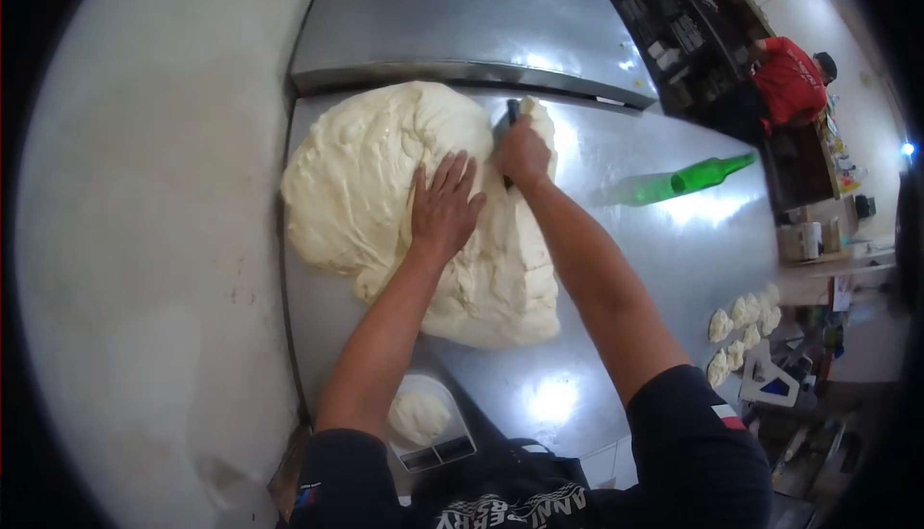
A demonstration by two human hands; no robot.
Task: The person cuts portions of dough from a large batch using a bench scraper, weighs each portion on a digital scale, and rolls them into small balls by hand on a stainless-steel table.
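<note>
A huge pale mass of dough (356, 178) spreads over the steel table (616, 269). My left hand (448, 206) lies flat on its middle, fingers slightly apart and holding nothing. To the right of it, my right hand (525, 154) is closed around a dark dough scraper (512, 111), whose ends show above and below the fist. The scraper stands in the dough near its right edge, with a narrow strip of dough (541, 125) just beyond the hand. Most of the blade is hidden by the hand and the dough.
At the near left, a scale (449, 452) bears a round dough piece (420, 417). A green bottle (712, 173) lies on the table's right side. Several small dough pieces (743, 322) sit at the right edge. A pale wall (164, 240) borders the left. A person in red (789, 84) stands far right.
</note>
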